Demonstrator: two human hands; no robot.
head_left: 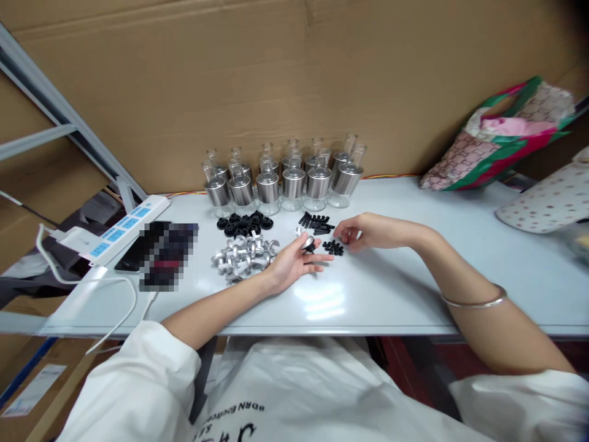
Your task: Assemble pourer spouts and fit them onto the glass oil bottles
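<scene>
My left hand [297, 264] is turned palm up over the table, its thumb closed on a silver pourer cap [307, 244] with a black underside; the other fingers stretch out to the right. My right hand [354, 232] hovers with curled fingers beside a cluster of small black rings [333, 247]. Whether its fingertips pinch anything is hidden. Behind the rings lie short black tubes [317, 222]. Left of my left hand is a heap of silver caps [242, 256], with black round stoppers [243, 223] just behind it.
Two rows of glass bottles with metal sleeves [293, 181] stand at the back. A white power strip [131, 227] and dark phone [142, 245] lie left, with a trailing cable. A patterned bag [488, 147] and a dotted white container [547, 196] are at the right.
</scene>
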